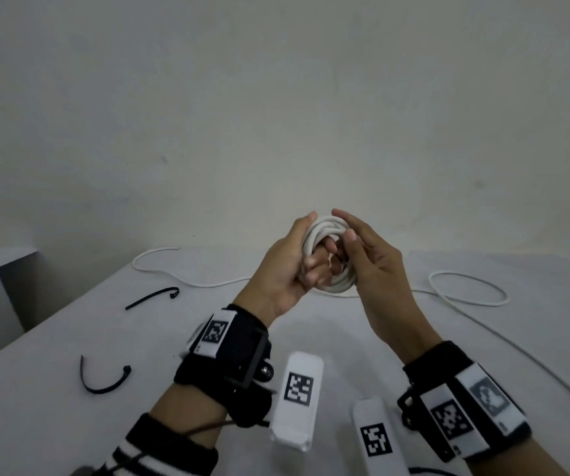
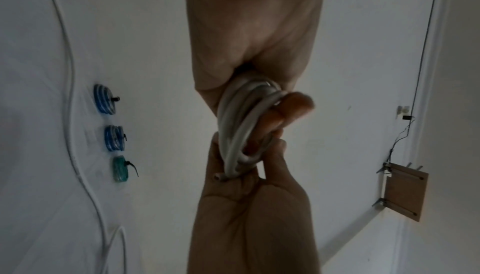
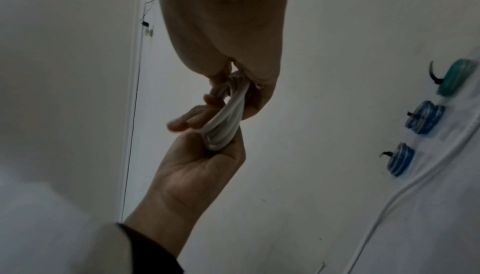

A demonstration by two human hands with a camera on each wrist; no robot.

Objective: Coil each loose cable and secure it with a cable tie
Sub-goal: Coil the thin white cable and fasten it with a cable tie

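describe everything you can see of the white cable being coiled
The white cable is round and smooth, seemingly plastic-jacketed. Several loops form a small coil held upright above the table. The left hand grips one side, fingers through the loops; the right hand pinches the other side. A cut end sticks out by the left thumb. The uncoiled rest trails across the table in slack curves. No tie is on it yet.

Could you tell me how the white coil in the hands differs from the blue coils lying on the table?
The white coil is held up by the left hand and right hand; the blue coils lie on the table. Each blue coil shows a black tie; the white coil shows none. All are wound into loops.
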